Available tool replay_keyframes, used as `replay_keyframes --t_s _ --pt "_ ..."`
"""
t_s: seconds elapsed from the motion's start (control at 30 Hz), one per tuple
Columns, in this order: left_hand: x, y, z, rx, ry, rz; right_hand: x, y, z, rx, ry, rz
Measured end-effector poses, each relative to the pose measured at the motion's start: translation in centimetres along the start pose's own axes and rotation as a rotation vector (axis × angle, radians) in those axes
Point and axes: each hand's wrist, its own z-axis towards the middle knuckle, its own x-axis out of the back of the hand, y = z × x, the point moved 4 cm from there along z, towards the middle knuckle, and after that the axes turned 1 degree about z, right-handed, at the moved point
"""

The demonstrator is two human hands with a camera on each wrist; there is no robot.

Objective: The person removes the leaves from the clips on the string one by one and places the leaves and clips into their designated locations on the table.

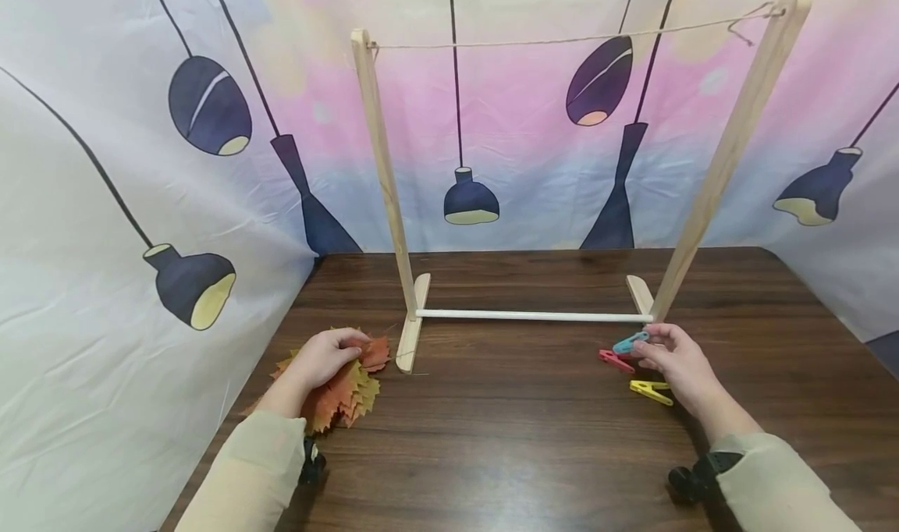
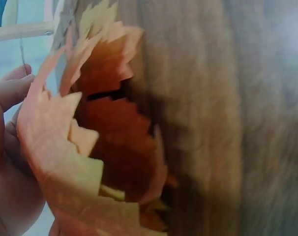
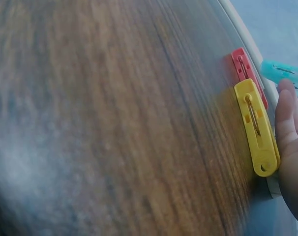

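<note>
My left hand (image 1: 326,358) pinches an artificial autumn leaf (image 1: 374,354) over a pile of orange and yellow leaves (image 1: 335,399) on the table's left side. Close up in the left wrist view, thumb and finger meet at a thin stem, beside curved orange leaves (image 2: 55,142). On the right, my right hand (image 1: 677,360) pinches a light blue clothespin (image 1: 630,342), also seen in the right wrist view. Below it on the table lie a red clothespin (image 1: 616,361) and a yellow clothespin (image 1: 652,392); the yellow one (image 3: 257,128) is nearest the palm.
A wooden frame stands between and beyond the hands, with a left post (image 1: 385,173), a right post (image 1: 730,157) and a white crossbar (image 1: 534,316) low down. Twine (image 1: 548,43) runs between the post tops. The dark wooden table (image 1: 492,438) meets a printed cloth backdrop (image 1: 400,220).
</note>
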Motion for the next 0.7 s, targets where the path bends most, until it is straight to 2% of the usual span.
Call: replay_keyframes --t_s 0.13,0.33,0.7 --pt "0.4 0.0 0.1 0.000 -0.015 0.045 0.3 0.1 0.0 -0.002 0.005 -0.007" --pt "-0.6 -0.6 -0.2 0.013 -0.038 0.037 0.0 0.1 0.1 -0.017 0.003 -0.032" --pt "-1.6 -1.0 -0.4 -0.016 0.005 0.044 -0.1 0.1 0.2 -0.098 -0.044 -0.210"
